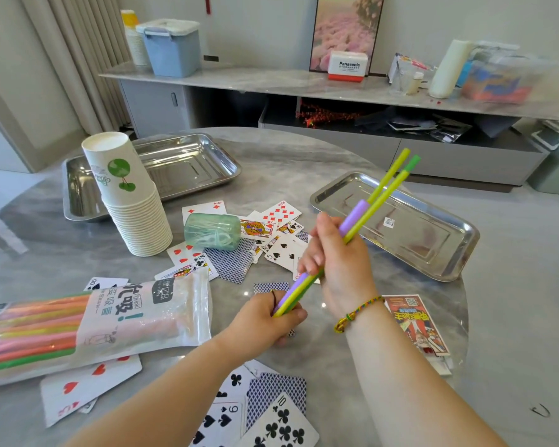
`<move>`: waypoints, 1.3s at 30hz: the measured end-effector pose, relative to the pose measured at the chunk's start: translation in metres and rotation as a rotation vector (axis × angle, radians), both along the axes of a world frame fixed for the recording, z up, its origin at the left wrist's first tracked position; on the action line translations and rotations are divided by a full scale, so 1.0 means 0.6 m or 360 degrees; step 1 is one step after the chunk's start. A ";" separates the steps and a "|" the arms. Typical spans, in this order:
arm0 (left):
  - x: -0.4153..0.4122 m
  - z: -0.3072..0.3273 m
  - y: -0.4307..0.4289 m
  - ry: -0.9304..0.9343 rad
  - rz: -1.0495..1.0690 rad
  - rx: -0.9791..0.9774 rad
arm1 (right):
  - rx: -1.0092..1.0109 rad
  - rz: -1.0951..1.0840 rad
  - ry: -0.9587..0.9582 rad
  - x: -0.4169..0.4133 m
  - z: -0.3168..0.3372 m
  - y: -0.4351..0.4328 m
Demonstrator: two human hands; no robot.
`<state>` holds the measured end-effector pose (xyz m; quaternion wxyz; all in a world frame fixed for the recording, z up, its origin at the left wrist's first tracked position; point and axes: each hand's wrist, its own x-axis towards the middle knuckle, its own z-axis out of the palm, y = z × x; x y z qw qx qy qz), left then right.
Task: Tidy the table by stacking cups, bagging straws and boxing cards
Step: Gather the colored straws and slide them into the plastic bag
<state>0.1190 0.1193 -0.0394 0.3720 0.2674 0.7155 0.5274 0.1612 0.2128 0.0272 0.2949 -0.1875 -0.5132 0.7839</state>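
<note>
Long low grey sideboard with pale marble top stands along white wall.
- Left of sideboard: beige pleated curtain.
- On sideboard, left end: blue-grey lidded plastic bin.
- On sideboard, centre: tall framed picture of pink flowers against wall, white-and-red Panasonic box in front.
- On sideboard, right end: cream upright cylinder, blurred clutter beside.
- Under sideboard top: grey cabinet door at left, dark open shelf with red sprigs at centre.
- Right of sideboard, on pale floor: pale green box.
- In front of sideboard: round grey marble table.
- Light soft, even.
</note>
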 end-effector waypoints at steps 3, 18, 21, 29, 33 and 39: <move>-0.001 0.005 -0.004 0.0133 -0.0031 -0.0100 | -0.0076 0.0082 0.0001 0.001 -0.003 0.004; -0.043 0.029 -0.096 0.0486 -0.0145 -0.0156 | 0.0676 0.0025 -0.0671 0.002 -0.024 -0.003; -0.068 0.062 -0.134 0.0866 -0.0128 -0.0163 | 0.0498 -0.0091 -0.0668 0.005 -0.023 0.004; -0.155 0.066 -0.165 0.1424 -0.0653 -0.1429 | 0.0237 -0.0130 -0.0544 0.006 -0.025 -0.001; -0.161 0.051 -0.157 0.1460 -0.0745 -0.1537 | 0.0234 -0.0128 -0.0522 0.005 -0.026 0.000; -0.161 0.058 -0.152 0.1651 -0.0416 -0.1282 | 0.0169 -0.0137 -0.0476 -0.001 -0.026 -0.001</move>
